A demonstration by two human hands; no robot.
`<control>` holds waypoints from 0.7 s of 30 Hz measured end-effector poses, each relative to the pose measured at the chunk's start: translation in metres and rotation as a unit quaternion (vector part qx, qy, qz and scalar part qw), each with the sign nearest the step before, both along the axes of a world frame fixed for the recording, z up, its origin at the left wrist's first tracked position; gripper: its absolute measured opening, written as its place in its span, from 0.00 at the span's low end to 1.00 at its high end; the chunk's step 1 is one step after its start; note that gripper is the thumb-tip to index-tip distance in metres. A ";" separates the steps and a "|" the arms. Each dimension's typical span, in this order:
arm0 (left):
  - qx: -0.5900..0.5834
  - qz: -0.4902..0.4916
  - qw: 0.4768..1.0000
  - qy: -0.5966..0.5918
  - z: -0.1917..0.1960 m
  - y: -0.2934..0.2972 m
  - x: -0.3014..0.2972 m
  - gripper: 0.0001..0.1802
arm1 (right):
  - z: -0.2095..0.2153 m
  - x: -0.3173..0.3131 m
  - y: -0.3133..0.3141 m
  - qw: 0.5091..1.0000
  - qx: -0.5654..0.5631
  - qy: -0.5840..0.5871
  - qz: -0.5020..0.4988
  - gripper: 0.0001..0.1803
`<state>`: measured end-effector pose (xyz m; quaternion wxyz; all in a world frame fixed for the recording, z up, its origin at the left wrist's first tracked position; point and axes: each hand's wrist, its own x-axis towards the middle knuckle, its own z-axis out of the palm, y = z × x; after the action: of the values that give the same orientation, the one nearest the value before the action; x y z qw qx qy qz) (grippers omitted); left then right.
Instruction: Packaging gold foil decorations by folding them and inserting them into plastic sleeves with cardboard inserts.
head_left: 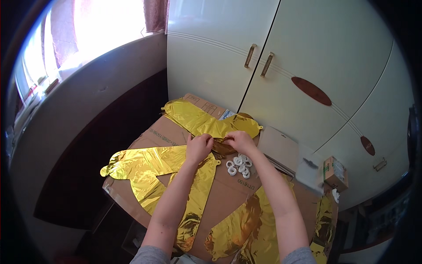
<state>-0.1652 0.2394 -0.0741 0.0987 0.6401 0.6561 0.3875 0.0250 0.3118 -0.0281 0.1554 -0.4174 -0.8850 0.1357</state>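
Observation:
A flat, uninflated gold foil balloon (pixel 193 118) lies across the far part of a cardboard-covered surface (pixel 149 136). My left hand (pixel 200 148) is closed at its near edge, fingertips pinching the foil. Just to the right, my right hand (pixel 241 141) also pinches that edge, thumb and fingers pressed together. Darker, brownish foil folds (pixel 223 148) show between and below the hands. Beneath my left forearm a second gold foil balloon (pixel 143 165) with an angular outline is spread out. Small white ribbon rolls (pixel 239 166) sit in a cluster beside my right wrist.
More gold foil balloons (pixel 259 220) lie at the near right, partly under my right forearm. A grey-beige flat box (pixel 278 147) and a small open carton (pixel 336 172) stand along the right. Cream cabinet doors (pixel 211 66) rise behind; a curved ledge (pixel 105 88) runs under the window.

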 end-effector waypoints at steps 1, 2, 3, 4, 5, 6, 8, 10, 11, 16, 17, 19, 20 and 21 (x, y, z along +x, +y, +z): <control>0.009 0.006 1.000 -0.009 -0.001 0.000 -0.001 0.12 | 0.001 -0.005 -0.003 1.000 -0.016 0.010 -0.020 0.14; 0.017 0.011 1.000 -0.018 -0.003 0.000 -0.001 0.12 | 0.000 -0.008 -0.004 1.000 -0.002 0.016 -0.026 0.14; 0.026 0.015 0.999 -0.029 -0.005 0.001 -0.001 0.12 | 0.000 -0.010 -0.006 0.999 0.012 0.020 -0.034 0.13; 0.034 0.017 0.999 -0.026 -0.007 0.002 -0.001 0.12 | -0.001 -0.011 -0.007 0.998 0.027 0.024 -0.041 0.13; 0.042 0.018 0.999 -0.024 -0.009 0.004 -0.001 0.11 | -0.003 -0.011 -0.007 0.998 0.034 0.032 -0.040 0.13; 0.049 0.018 0.998 -0.021 -0.008 0.004 0.000 0.11 | -0.005 -0.010 -0.006 0.998 0.040 0.039 -0.041 0.13; 0.032 0.007 0.999 -0.019 -0.006 0.003 0.001 0.12 | -0.008 -0.007 -0.006 0.997 0.059 0.035 -0.044 0.13; 0.024 0.010 1.000 -0.014 -0.004 0.002 -0.002 0.12 | -0.001 -0.009 -0.013 0.995 0.085 0.016 -0.045 0.12; 0.023 0.016 1.000 -0.012 -0.006 0.004 -0.003 0.12 | -0.001 -0.009 -0.014 0.992 0.128 0.014 -0.012 0.13; 0.029 0.024 0.999 -0.011 -0.011 0.008 -0.003 0.12 | 0.003 -0.005 -0.019 0.943 0.302 -0.020 0.141 0.15; 0.024 0.025 0.999 -0.013 -0.011 0.008 -0.003 0.12 | 0.004 -0.006 -0.021 0.946 0.292 -0.035 0.137 0.14; 0.019 0.026 0.999 -0.015 -0.011 0.008 -0.003 0.12 | 0.005 -0.009 -0.024 0.951 0.272 -0.064 0.130 0.11; 0.019 0.026 0.999 -0.016 -0.012 0.008 -0.003 0.12 | 0.001 -0.009 -0.022 0.953 0.270 -0.054 0.125 0.09; 0.019 0.026 0.999 -0.018 -0.012 0.009 -0.002 0.11 | -0.003 -0.008 -0.020 0.955 0.269 -0.045 0.118 0.07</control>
<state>-0.1673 0.2479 -0.0860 0.0883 0.6179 0.6630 0.4133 0.0169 0.2923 -0.0315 0.2048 -0.2584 -0.9378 -0.1092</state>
